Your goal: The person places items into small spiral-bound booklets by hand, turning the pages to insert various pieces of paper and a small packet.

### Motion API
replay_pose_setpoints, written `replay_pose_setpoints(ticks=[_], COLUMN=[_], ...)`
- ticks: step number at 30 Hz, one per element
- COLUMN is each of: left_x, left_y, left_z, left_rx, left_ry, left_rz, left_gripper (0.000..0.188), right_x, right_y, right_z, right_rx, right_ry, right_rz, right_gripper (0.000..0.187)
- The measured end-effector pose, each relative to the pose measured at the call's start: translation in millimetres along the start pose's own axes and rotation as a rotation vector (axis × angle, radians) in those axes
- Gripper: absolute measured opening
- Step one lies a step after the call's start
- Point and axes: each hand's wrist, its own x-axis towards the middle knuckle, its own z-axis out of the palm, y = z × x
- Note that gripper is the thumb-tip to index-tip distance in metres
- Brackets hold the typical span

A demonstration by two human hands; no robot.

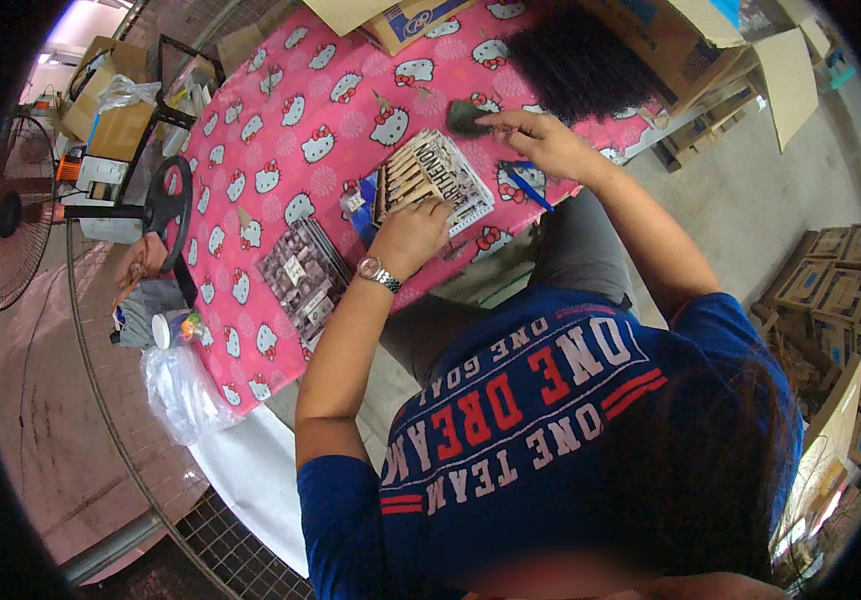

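Observation:
My left hand (415, 236), with a metal watch on the wrist, presses bent fingers onto the near edge of a stack of printed sheets (469, 190) showing pale columns and large dark lettering. Its thumb is hidden. To the right, my right hand (543, 140) reaches over the table with fingers apart, the fingertips touching a dark grey-green pad (465, 118), perhaps a sponge or folded cloth. A blue pen (528, 186) lies just below that hand. A second stack of dark printed sheets (303, 272), fanned slightly, lies left of my left forearm.
A pink patterned cloth (351, 90) covers the table. Black bristly strands (576, 65) lie at the far right beside an open cardboard box (686, 45). Another carton (411, 22) stands at the back. On the left are a fan (16, 212) and a clear plastic bag (183, 390).

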Motion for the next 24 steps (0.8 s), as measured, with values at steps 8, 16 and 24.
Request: replay_pose_setpoints(ticks=[8, 16, 24], left_x=[9.1, 18.7, 25.4], left_y=[-7.4, -13.7, -6.9], left_z=[-92.7, -55.2, -60.2], left_rx=[0.038, 0.092, -0.032], left_ry=[0.325, 0.554, 0.563], left_rz=[-0.218, -0.134, -0.101], left_gripper=[0.029, 0.025, 0.02], right_x=[7.4, 16.5, 21.0], right_y=[-30.7, -36.1, -57.4], right_z=[1.7, 22.6, 28.3], right_rx=[-0.072, -0.236, -0.359], right_ry=[0.1, 0.101, 0.152], right_rz=[-0.252, -0.199, -0.303], right_gripper=[0.026, 0.024, 0.02])
